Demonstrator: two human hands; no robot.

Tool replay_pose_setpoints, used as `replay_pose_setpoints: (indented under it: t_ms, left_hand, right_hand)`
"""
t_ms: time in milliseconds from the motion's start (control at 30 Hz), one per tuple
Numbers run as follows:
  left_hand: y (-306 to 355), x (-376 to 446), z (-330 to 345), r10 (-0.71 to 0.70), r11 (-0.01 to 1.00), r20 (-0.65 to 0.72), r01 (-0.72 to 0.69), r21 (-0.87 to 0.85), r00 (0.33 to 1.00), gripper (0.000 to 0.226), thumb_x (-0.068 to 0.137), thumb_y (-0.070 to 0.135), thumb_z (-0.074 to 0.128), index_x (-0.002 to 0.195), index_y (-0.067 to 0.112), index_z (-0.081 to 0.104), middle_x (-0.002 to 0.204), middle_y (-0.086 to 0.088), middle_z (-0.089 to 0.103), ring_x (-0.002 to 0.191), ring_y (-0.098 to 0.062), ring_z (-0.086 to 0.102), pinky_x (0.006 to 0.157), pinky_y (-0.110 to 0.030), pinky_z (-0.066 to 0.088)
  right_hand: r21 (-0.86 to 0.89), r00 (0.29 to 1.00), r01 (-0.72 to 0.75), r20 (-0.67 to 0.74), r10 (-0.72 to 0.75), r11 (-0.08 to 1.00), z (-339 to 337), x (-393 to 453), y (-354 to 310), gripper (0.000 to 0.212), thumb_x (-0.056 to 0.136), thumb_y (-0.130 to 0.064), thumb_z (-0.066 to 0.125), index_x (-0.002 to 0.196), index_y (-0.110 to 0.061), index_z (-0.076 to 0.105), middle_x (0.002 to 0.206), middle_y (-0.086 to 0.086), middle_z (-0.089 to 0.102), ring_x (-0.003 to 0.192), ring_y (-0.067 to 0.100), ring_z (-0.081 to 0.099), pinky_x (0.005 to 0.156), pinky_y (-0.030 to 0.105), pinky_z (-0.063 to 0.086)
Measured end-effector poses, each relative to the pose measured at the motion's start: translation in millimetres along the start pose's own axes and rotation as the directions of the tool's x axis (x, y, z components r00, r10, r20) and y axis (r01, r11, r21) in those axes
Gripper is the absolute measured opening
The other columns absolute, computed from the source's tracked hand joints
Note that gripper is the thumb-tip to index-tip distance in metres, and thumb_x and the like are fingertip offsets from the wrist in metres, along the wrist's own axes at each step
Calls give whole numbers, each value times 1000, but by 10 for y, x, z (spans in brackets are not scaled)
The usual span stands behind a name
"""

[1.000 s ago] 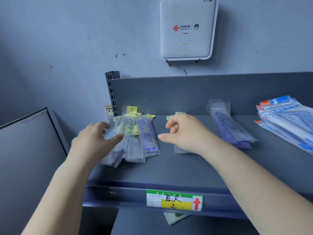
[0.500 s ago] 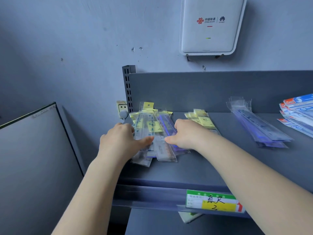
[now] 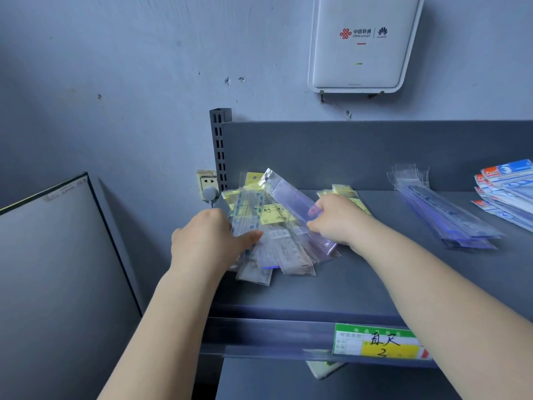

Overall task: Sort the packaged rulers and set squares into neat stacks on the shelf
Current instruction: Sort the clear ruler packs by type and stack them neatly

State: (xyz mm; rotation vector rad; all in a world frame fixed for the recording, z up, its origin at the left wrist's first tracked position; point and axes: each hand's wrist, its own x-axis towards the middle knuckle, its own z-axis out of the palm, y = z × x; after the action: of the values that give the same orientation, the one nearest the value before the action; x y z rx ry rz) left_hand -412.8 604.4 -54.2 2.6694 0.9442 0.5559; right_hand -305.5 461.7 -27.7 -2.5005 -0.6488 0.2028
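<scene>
Your left hand (image 3: 207, 243) rests on the near left side of the loose pile of packaged rulers (image 3: 271, 241) at the left end of the shelf (image 3: 375, 284), thumb laid across the top sleeves and the other fingers hidden beyond the hand, so you cannot tell how far they curl; it seems to be there to keep the fanned pile from sliding. Your right hand (image 3: 334, 220) has its grip pinched on one clear purple-tinted ruler sleeve (image 3: 294, 203), lifted at its far end and tilted above the pile, probably so it can be pulled clear without dragging its neighbours. Just behind that hand lies a small stack with yellow header cards (image 3: 343, 192) (a likely home for matching pieces, though that is a guess). Well to the right sit a tidier stack of clear blue rulers (image 3: 450, 220) and, at the edge of view, the blue-and-white set square packs (image 3: 507, 186). The sorting looks partly done, with this left pile the untidy remainder.
</scene>
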Motion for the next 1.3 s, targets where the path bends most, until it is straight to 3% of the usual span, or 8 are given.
replay_pose_setpoints:
  t_ms: [167,300,500,733,833,967,1100,1300]
  left_hand:
    - [-72,55,11,-37,992,40,42,-123,999,39,79,49,68,76,19,44,75,-4,49,69,-23,40,68,-29,37]
    - [-55,40,-15,-58,979,-1,56,-195,998,25,86,35,64,97,16,53,87,0,49,83,-26,50,77,-32,42]
    - [-7,-29,-69,-129,922,-115,76,-379,985,6,93,15,45,98,11,44,87,-2,51,75,-22,49,62,-31,36]
    - [320,-160,-189,-126,375,-11,37,-926,992,24,90,-5,47,76,14,44,65,-1,59,47,-7,48,47,-18,35]
    - [589,-201,-150,-43,40,114,116,-992,993,20,87,-10,47,80,9,48,54,2,60,41,-4,49,45,-16,35]
    - [988,-238,-57,97,-130,220,232,-964,971,21,85,-12,50,84,9,48,58,-3,63,45,-8,57,53,-21,39]
    - [1350,-258,13,181,-119,247,271,-955,952,30,79,-18,54,90,10,53,57,0,64,48,-10,62,50,-21,49]
    - [1826,-279,124,275,113,202,177,-978,940,31,79,-12,61,104,6,64,91,-15,64,69,-18,65,60,-28,53]
  right_hand:
    - [229,998,8,-55,5,973,-54,-15,97,30,93,-8,42,117,2,57,115,19,60,95,30,57,91,39,47]
    - [418,996,45,-85,-11,907,-102,-43,144,28,90,-4,44,113,2,58,72,2,46,65,17,43,59,26,36]
    - [621,993,113,-98,-66,775,-166,-76,172,23,90,-4,49,110,-4,60,75,-1,50,60,15,44,63,33,43]
    - [741,977,211,-152,-146,638,-326,-161,282,15,92,-4,51,98,-14,60,78,1,57,60,10,55,55,19,43]
    - [773,973,232,-181,-145,591,-412,-180,386,15,91,-3,52,97,-14,61,79,0,59,57,6,58,52,18,44]
    - [835,972,233,-184,-147,498,-578,-240,577,16,91,-1,54,93,-16,60,77,-2,62,52,2,61,46,14,45]
    - [843,967,254,-217,-131,474,-784,-286,798,14,90,-1,56,90,-15,59,75,-3,68,58,6,64,61,23,49]
    - [839,965,258,-242,-97,479,-980,-268,1106,13,87,-2,61,85,-15,61,73,-4,68,67,8,61,61,21,48]
